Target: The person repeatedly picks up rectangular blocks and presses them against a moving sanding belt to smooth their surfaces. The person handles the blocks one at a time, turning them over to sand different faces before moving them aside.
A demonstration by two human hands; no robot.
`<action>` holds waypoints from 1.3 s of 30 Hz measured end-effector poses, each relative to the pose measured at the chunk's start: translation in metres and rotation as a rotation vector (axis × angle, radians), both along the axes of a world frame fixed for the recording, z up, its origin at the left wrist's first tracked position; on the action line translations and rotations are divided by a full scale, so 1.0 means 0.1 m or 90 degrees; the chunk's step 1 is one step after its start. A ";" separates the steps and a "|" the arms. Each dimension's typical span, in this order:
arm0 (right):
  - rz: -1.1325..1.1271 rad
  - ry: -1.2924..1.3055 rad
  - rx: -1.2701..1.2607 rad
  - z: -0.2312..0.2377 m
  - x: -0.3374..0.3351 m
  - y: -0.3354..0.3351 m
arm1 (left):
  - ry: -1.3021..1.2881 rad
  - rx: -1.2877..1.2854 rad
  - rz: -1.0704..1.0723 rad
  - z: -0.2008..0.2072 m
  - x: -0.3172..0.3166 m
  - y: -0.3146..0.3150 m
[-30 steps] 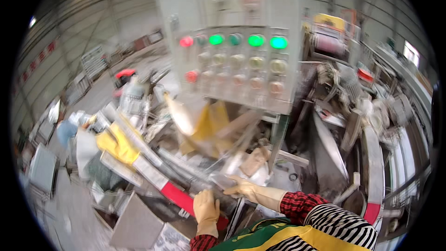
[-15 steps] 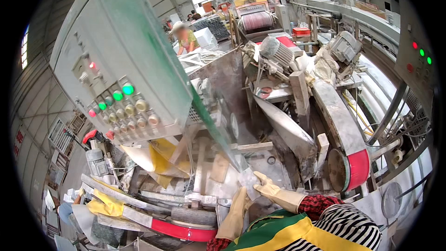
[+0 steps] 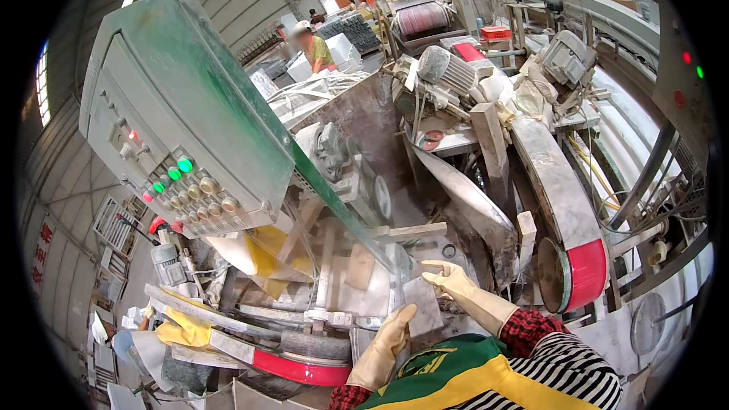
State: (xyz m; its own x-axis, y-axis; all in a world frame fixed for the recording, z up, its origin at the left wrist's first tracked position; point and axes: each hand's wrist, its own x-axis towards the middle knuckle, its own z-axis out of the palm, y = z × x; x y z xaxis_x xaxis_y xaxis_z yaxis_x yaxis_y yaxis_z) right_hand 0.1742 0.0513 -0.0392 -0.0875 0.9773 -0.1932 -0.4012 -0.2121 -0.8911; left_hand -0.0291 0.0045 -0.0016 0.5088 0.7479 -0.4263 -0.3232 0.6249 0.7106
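Observation:
A small flat grey stone tile stands tilted near the lower middle of the view. My left hand, in a cream rubber glove, grips its left edge, with the thumb along that side. The rest of these fingers is hidden behind the tile. My right hand, gloved the same way, is by the tile's upper right corner. Its fingers are stretched out and apart, with nothing between them. Both wrists show red-and-black checked cuffs, and a green and yellow apron lies below them.
A green-grey control box with lit buttons leans in from the left. Red-ended belt machines stand at right and lower left. A curved metal guard and a motor are ahead. A co-worker is farther back.
My right hand has loosened from the tile and its fingers have spread. The tile has tilted and shows more of its face, still in my left hand. The whole view has shifted slightly.

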 end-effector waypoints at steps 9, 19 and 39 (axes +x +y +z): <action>0.217 0.001 -0.049 0.13 -0.15 -0.52 | -0.038 0.046 0.093 -0.06 -0.26 0.06; 0.289 0.090 -0.050 0.25 -0.05 -0.53 | 0.137 0.144 0.012 -0.18 -0.36 0.12; 0.147 0.209 -0.077 0.23 -0.26 -0.68 | 0.052 0.192 0.048 -0.32 -0.19 0.14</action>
